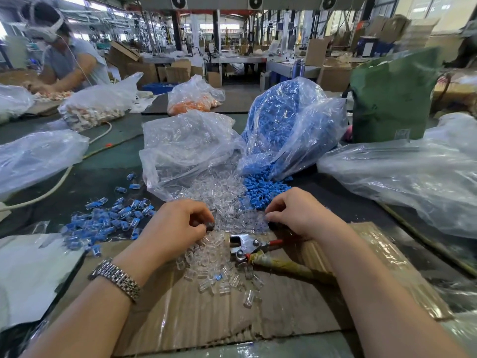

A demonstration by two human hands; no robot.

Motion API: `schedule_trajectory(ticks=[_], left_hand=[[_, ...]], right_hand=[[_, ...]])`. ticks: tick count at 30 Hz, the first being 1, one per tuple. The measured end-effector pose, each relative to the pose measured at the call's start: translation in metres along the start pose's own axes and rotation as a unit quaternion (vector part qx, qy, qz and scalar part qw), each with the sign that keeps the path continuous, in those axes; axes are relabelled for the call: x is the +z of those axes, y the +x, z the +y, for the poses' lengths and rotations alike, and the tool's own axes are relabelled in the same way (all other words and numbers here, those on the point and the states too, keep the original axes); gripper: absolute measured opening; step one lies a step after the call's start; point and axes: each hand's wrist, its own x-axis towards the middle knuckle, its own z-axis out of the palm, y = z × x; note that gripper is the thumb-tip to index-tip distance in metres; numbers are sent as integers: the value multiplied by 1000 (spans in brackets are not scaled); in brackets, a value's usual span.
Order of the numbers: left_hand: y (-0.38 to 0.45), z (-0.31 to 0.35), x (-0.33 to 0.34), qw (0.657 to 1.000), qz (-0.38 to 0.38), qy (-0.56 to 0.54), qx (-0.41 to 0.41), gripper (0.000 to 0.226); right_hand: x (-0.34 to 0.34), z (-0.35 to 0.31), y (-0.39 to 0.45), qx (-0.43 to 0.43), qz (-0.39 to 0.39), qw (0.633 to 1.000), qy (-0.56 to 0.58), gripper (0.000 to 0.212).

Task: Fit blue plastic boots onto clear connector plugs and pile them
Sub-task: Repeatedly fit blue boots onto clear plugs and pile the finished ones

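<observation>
Head view: left hand point(178, 223), right hand point(296, 213) curled over clear plugs point(232, 220).

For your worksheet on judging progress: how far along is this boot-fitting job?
Done: a pile of fitted plugs lies left of the left hand. In hand: both hands curl over the loose clear plugs; the left pinches something small and dark, while the right hand's grip is hidden. Left: most of it, since the bag of boots and the bag of plugs look nearly full.
</observation>
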Motion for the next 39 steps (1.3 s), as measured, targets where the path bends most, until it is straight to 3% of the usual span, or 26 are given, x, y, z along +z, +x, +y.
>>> schedule_trajectory(ticks=[5,7,10,12,17,28,31,36,39], left_hand=[[0,0,-2,997,27,-76,-13,26],[0,2,-6,980,27,-193,-33,27],[-3,11,-11,923,-6,-383,-47,28],[-6,16,-11,901,-20,-432,-37,31],[-7,23,-5,890,-16,-455,-4,37],[-10,28,-3,920,2,-391,25,42],[-10,29,-5,887,-10,-461,0,44],[-10,26,-10,800,-70,-594,-52,41],[-12,26,-11,803,-101,-584,-59,28]], right_hand=[[-3,-3,-6,-12,-5,998,-69,3],[-5,-5,-8,-11,28,995,-91,6],[-12,-10,-13,-56,95,994,21,6],[-13,-21,-20,-103,85,982,133,3],[-3,-43,-32,-181,38,950,251,11],[2,-49,-40,-237,79,955,162,13],[4,-51,-40,-238,77,949,192,11],[0,-51,-43,-255,96,940,204,10],[0,-52,-45,-262,98,940,197,11]])
